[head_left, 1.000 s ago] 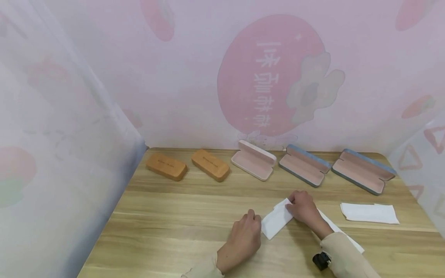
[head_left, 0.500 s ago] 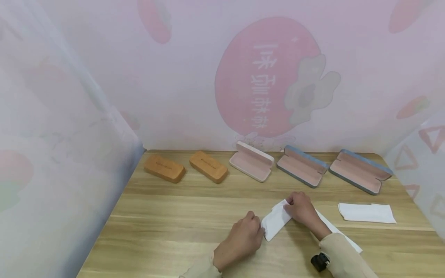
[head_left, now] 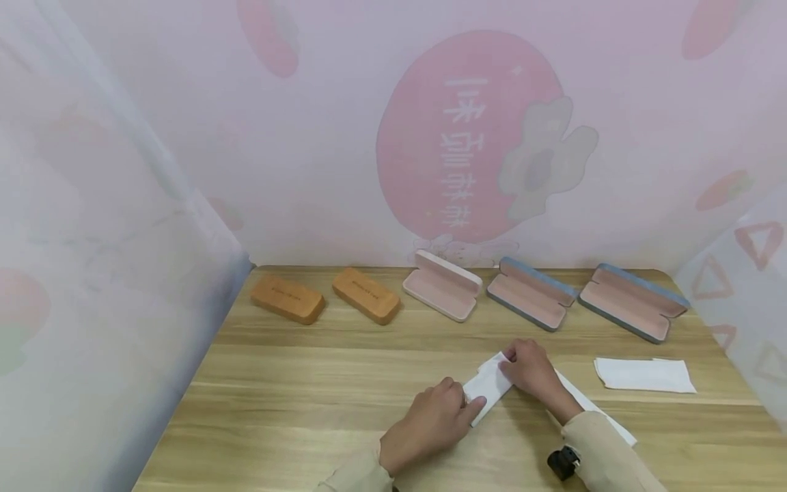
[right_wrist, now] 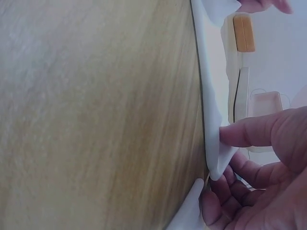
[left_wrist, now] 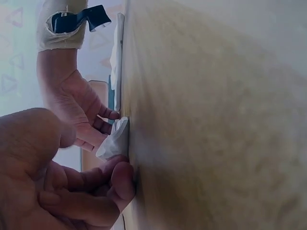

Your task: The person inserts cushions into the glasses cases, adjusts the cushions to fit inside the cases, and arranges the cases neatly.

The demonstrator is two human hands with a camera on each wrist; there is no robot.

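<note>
A folded white cloth lies slantwise on the table between the two hands. The left hand has its fingers curled at the cloth's near-left end, the thumb reaching over it. In the left wrist view those fingers pinch the white cloth's edge low over the wood. At the far-right end, the right hand pinches the cloth between thumb and fingers. The right wrist view shows the strip of cloth running from this hand to the left hand, its far end raised. A second white cloth is partly covered by the right forearm.
Another folded white cloth lies at the right. Along the back edge stand two closed tan glasses cases, an open white case and two open blue ones. Walls rise behind the wooden table.
The left hand has shifted slightly to take the cloth's near end, and its thumb now extends over it. The right hand keeps its pinch at the far end.
</note>
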